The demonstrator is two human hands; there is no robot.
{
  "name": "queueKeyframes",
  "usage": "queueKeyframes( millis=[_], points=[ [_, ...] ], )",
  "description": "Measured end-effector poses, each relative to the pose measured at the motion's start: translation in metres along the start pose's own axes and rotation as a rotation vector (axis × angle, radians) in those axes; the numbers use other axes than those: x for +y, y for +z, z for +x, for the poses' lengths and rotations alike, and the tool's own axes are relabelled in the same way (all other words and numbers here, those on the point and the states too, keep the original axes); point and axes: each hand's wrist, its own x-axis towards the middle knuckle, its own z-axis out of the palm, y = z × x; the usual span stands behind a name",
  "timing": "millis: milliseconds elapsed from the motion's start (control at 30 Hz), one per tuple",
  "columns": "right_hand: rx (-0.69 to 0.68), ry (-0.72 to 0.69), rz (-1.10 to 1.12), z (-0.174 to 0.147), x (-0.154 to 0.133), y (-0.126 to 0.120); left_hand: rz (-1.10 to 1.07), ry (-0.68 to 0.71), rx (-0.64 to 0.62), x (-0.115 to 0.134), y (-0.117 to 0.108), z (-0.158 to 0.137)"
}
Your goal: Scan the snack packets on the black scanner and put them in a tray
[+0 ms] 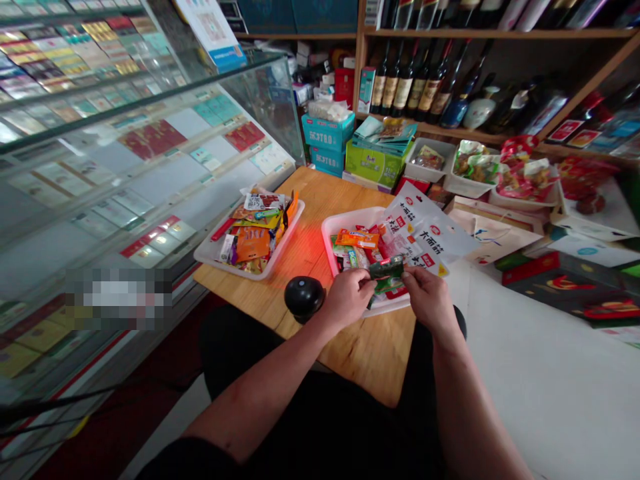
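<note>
Between my two hands is a small dark green snack packet [387, 268], pinched at its ends. My left hand [350, 293] grips its left end, and my right hand [427, 293] its right end. Both are over the front of a white basket [330, 230] filled with colourful snack packets, among them an orange one [357, 239]. Large silver-grey snack bags [435, 233] with dark lettering lean over that basket's right side. Left of my left hand stands a round black device [304, 298], with a red glow on the table behind it.
A second white basket [283, 257] of mixed packets stands on the left of the wooden table [310, 193]. Along the left runs a glass display case [270, 100]. Behind are teal boxes [327, 133], a green box [375, 163], tubs of snacks [473, 183] and shelved bottles [403, 90].
</note>
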Motion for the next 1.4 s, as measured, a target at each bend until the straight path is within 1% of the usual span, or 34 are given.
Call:
queueKeyframes(
  millis=[100,167,300,400,500,633,700,767,833,933,1033,1100,1200,1300,1400],
  points=[
    [0.06,-0.003,-0.086,-0.002,0.005,-0.005,-0.079,-0.026,-0.063,0.003,0.011,-0.001],
    [0.097,-0.035,-0.142,-0.003,0.009,-0.007,-0.151,-0.047,-0.091,0.005,0.017,-0.002],
    [0.134,-0.087,-0.186,-0.004,0.015,-0.005,-0.196,-0.098,-0.076,0.005,0.025,-0.007],
    [0.156,-0.082,-0.199,-0.005,0.016,-0.003,-0.191,-0.116,-0.071,0.004,0.024,-0.012],
    [0.191,-0.082,-0.193,-0.006,0.013,0.0,-0.189,-0.075,-0.045,0.006,0.015,-0.019],
    [0.223,-0.124,-0.179,-0.005,0.005,0.002,-0.224,-0.014,0.045,0.009,-0.011,-0.03],
    [0.217,-0.158,-0.171,-0.004,0.0,0.004,-0.207,0.0,0.118,0.006,-0.028,-0.035],
    [0.207,-0.195,-0.162,-0.004,-0.006,0.008,-0.151,0.012,0.218,-0.001,-0.049,-0.04],
    [0.196,-0.227,-0.161,-0.003,-0.014,0.014,-0.066,0.023,0.338,-0.013,-0.071,-0.044],
    [0.172,-0.268,-0.171,-0.004,-0.027,0.027,0.058,0.021,0.507,-0.039,-0.105,-0.05],
    [0.124,-0.31,-0.168,-0.005,-0.044,0.043,0.232,0.006,0.615,-0.068,-0.137,-0.053],
    [0.093,-0.353,-0.144,-0.005,-0.057,0.054,0.383,0.003,0.639,-0.086,-0.155,-0.054],
    [0.047,-0.424,-0.108,-0.004,-0.079,0.07,0.59,-0.007,0.641,-0.109,-0.177,-0.054],
    [0.007,-0.471,-0.097,-0.003,-0.1,0.084,0.699,-0.04,0.622,-0.126,-0.193,-0.051],
    [-0.018,-0.48,-0.077,-0.002,-0.116,0.095,0.76,-0.097,0.596,-0.139,-0.204,-0.049]
  ],
)
